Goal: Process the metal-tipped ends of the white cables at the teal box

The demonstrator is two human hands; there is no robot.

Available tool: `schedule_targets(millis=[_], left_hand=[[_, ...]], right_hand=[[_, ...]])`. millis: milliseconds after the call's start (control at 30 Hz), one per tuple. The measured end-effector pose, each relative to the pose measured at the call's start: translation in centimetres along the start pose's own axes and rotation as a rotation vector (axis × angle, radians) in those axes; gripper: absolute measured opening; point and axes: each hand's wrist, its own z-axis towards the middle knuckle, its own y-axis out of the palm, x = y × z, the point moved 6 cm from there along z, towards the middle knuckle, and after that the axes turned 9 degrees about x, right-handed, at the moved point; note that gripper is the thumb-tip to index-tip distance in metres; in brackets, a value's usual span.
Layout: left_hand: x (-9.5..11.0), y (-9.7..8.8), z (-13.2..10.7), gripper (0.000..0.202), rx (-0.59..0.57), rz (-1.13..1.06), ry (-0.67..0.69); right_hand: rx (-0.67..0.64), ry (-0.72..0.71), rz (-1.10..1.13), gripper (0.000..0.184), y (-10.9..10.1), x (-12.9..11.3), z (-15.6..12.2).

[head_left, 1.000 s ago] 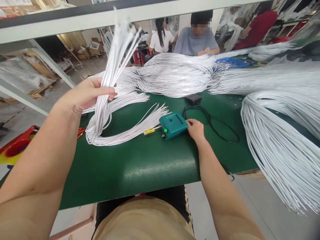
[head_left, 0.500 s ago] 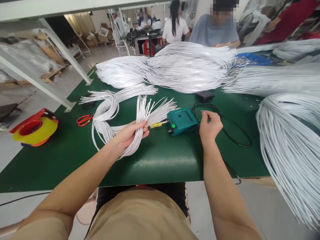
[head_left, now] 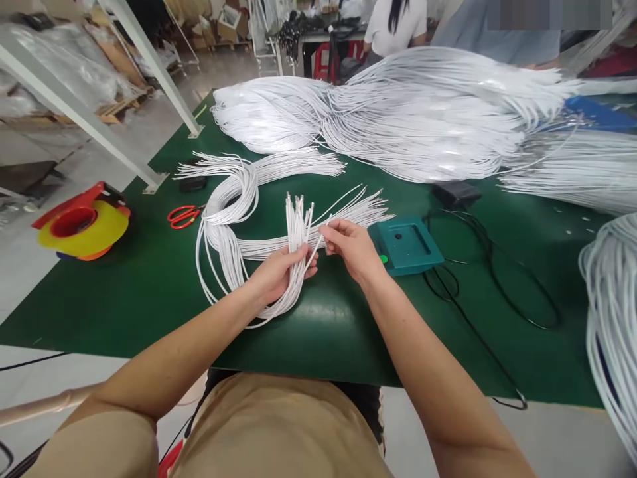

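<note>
My left hand (head_left: 281, 271) is closed around a bundle of thin white cables (head_left: 297, 226) just above the green table (head_left: 124, 292), their plug ends pointing away from me. My right hand (head_left: 351, 247) pinches a single white cable at the right side of that bundle. A small teal box (head_left: 409, 244) with a green button sits just right of my right hand. More white cables (head_left: 226, 219) lie looped on the table behind my left hand.
Big heaps of white cable (head_left: 398, 113) fill the back of the table and hang at the right edge (head_left: 612, 312). Red scissors (head_left: 183, 216), a black adapter (head_left: 455, 192) with looping black cord (head_left: 497, 279), and a red-yellow spool (head_left: 82, 226) are nearby. People sit across the table.
My left hand brought the cable bundle down from high up to the table. My right hand left the teal box and moved left to pinch a cable at the bundle.
</note>
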Motion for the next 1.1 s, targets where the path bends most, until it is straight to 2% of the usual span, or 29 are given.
schedule_targets(millis=[100,167,233,367,467,567,767,933,1033,1100], left_hand=[[2.0,-0.2,1.1,0.026,-0.045,0.043,0.071],[2.8,0.2,1.8,0.028,-0.126,0.167,0.083],[3.2,0.4,2.5,0.032,-0.146,0.25,0.119],[2.8,0.7,3.4,0.035,-0.103,0.285,0.211],[2.3,0.8,3.5,0.031,-0.09,0.345,0.275],[2.1,0.8,3.4,0.027,-0.089,0.408,0.298],[2.0,0.8,3.1,0.026,-0.112,0.375,0.273],[1.8,0.5,2.9,0.031,-0.113,0.268,0.235],[1.8,0.4,2.8,0.031,-0.126,0.274,0.238],[1.8,0.4,2.7,0.028,-0.124,0.306,0.269]], right_hand=[[-0.076,0.015,-0.071,0.032,0.6,0.3,-0.1],[-0.122,0.03,-0.096,0.03,0.9,0.4,-0.1],[-0.143,0.051,-0.078,0.028,1.0,0.8,0.1],[-0.055,0.082,0.001,0.026,0.3,1.7,0.2],[0.046,0.075,0.008,0.024,-0.4,2.1,0.1],[0.087,0.078,0.016,0.023,-0.6,2.2,-0.1],[0.053,0.091,0.12,0.018,-0.2,2.1,-0.3],[-0.041,0.235,0.264,0.02,0.9,2.5,-0.8],[-0.027,0.206,0.239,0.025,0.9,2.0,-1.0],[-0.001,0.156,0.188,0.017,0.7,1.6,-1.1]])
